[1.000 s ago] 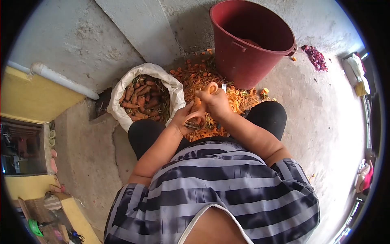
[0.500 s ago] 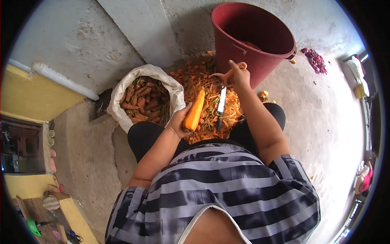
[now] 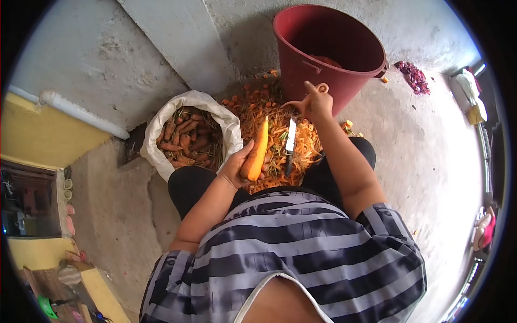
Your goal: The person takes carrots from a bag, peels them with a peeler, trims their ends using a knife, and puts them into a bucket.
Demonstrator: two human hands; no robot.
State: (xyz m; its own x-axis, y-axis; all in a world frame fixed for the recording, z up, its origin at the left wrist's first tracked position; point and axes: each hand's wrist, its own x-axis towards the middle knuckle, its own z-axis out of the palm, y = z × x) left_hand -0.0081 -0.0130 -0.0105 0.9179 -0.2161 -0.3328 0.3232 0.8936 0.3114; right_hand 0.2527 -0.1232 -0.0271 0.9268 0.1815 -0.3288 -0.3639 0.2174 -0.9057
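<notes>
My left hand (image 3: 236,166) is closed around the thick end of a large carrot (image 3: 259,148). The carrot's narrow tip points away from me; most of its surface is bright orange, with a darker patch low down near my fingers. In my right hand (image 3: 319,103) is a tan Y-shaped peeler (image 3: 294,104), its ringed handle end sticking up past my fingers. The peeler is apart from the carrot, to its right. Below my right hand a black-handled knife (image 3: 291,137) lies on a heap of carrot peelings (image 3: 307,141).
To the left stands a white sack (image 3: 153,134) with its rim rolled down, holding several unpeeled carrots (image 3: 186,137). A tall red bucket (image 3: 301,81) stands beyond my right hand against the wall (image 3: 247,32). Dark red scraps (image 3: 413,77) lie on the concrete floor (image 3: 431,151).
The carrot has turned slightly in my left hand and points straighter away from me, showing more of its darker patch. My right hand keeps hold of the peeler; the view has shifted slightly.
</notes>
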